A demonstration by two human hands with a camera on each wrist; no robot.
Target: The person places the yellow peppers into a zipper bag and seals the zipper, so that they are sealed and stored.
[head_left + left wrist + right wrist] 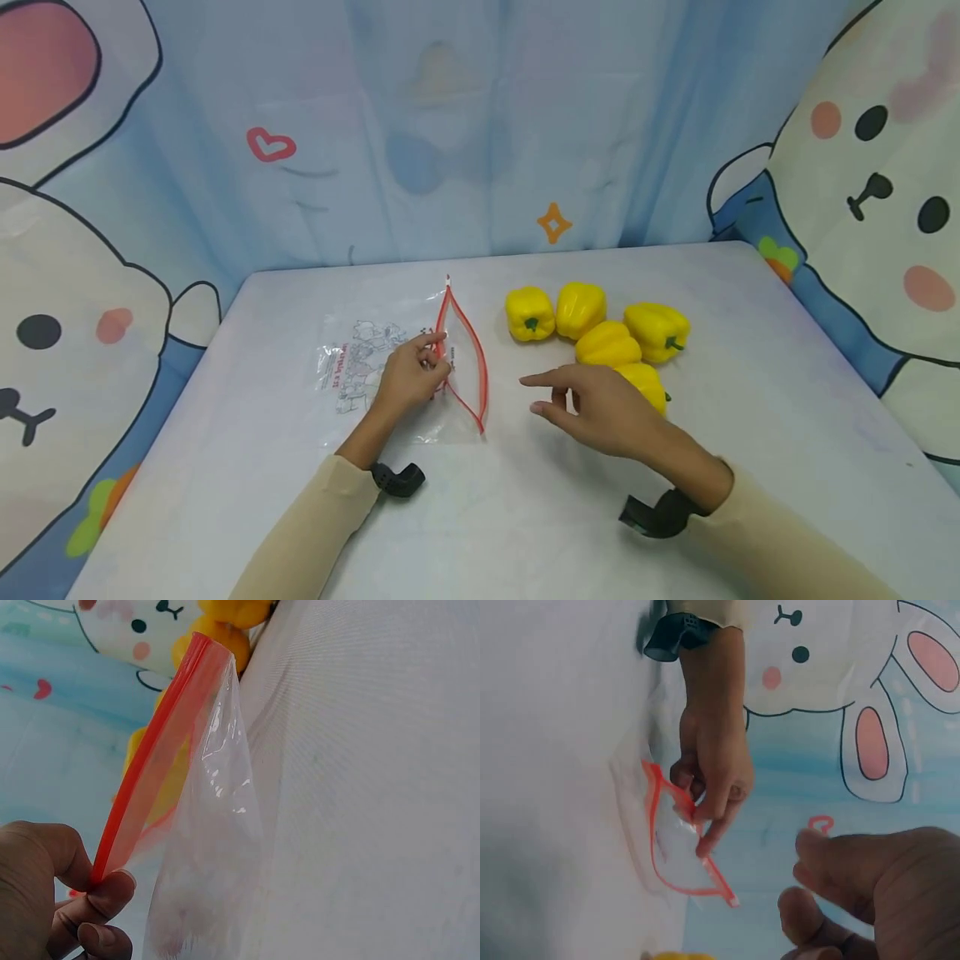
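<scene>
A clear zip bag [420, 421] with a red zip edge and printed drawings lies on the table, its mouth spread apart toward the right. My left hand [412, 375] pinches the upper red edge between thumb and fingers; the left wrist view shows the red strip [142, 765] held at its lower end. My right hand [607, 408] hovers right of the bag's mouth, thumb and forefinger apart with nothing between them. Just beyond it sit several yellow bell peppers [607, 343], one partly hidden behind this hand. In the right wrist view, the bag's opening [679, 840] faces the right hand [870, 892].
The peppers cluster on the white table [525, 517], right of the bag. A blue cartoon curtain [465, 167] hangs behind the table's far edge. Dark wrist cameras [656, 514] are strapped under both wrists.
</scene>
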